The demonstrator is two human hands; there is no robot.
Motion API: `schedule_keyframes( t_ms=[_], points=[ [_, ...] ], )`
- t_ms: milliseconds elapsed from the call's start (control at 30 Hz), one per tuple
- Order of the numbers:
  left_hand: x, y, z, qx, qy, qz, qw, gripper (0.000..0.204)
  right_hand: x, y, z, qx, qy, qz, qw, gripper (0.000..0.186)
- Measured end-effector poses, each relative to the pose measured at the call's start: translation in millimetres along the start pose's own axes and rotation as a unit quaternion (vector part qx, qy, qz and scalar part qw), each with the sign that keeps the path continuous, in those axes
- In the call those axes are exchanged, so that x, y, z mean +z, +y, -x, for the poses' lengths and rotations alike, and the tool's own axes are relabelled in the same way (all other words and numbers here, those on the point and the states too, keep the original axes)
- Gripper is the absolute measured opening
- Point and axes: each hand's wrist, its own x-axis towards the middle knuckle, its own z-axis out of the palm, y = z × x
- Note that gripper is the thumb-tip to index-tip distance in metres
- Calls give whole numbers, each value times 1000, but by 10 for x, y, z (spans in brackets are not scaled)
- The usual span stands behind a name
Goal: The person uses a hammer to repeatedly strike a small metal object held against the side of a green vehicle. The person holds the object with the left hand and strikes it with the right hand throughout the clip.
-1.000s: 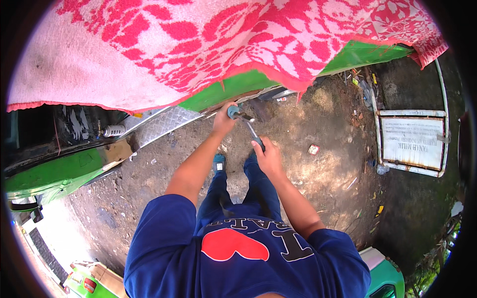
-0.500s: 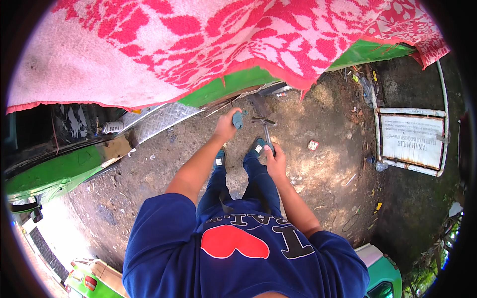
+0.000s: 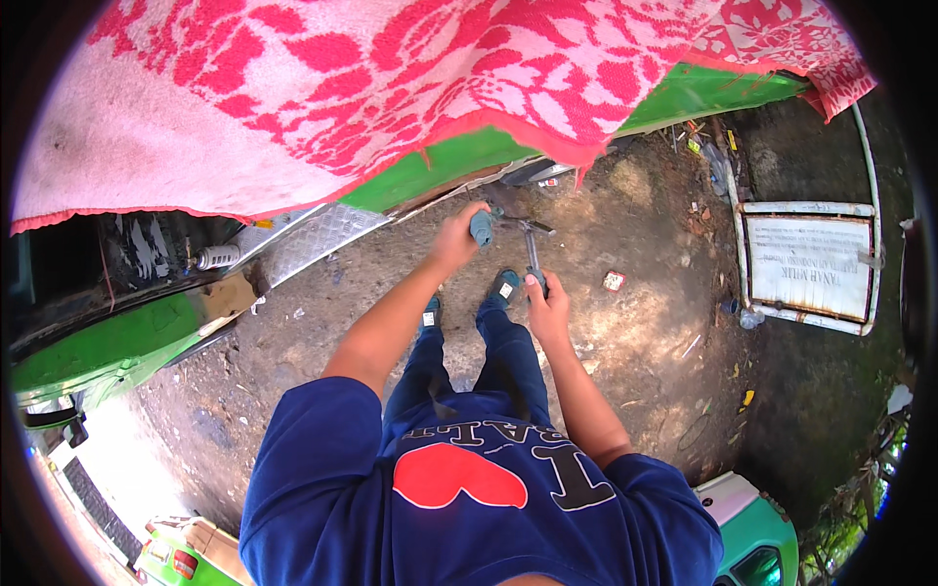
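My left hand [image 3: 455, 240] is closed around a blue-grey, rounded metal part [image 3: 481, 229], held upper left of my feet. Its fingers hide much of the part, and its exact kind is unclear. My right hand [image 3: 552, 308] grips the handle of a hammer [image 3: 532, 256] from below. The hammer's dark head points up and lies just right of the metal part, close to its far end; whether they touch I cannot tell. Both things are in the air above the dirt ground, beyond my shoes [image 3: 505, 283].
A pink-and-red patterned cloth [image 3: 391, 88] drapes over a green vehicle body [image 3: 459, 161] ahead. At left are a spray can [image 3: 217, 256], a metal checker plate [image 3: 322, 237] and a green panel [image 3: 107, 337]. A white framed sign [image 3: 809, 264] leans at right. A small red-and-white box [image 3: 614, 281] lies on the ground.
My left hand has shifted slightly right and away from me with the metal part. The hammer head has moved a little farther out and right, and the gap between them looks smaller.
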Motion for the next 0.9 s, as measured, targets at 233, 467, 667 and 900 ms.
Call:
schedule_keyframes(
  t_ms=[233, 467, 667, 900],
  points=[
    [62, -1, -94, -14, -8, -22, 1000, 31, -123, 192, 15, 3, 5, -32, 999, 29],
    [134, 8, -249, -53, 46, -13, 997, 34, -162, -28, 10, 15, -14, 14, 1000, 28],
    [128, 54, -376, -49, 40, -3, 998, 36, -144, -240, -159, -163, 7, 29, 986, 27],
    [308, -56, -295, 5, 48, 10, 999, 43, -207, -82, -422, -142, -100, 148, 974, 24]
  ],
)
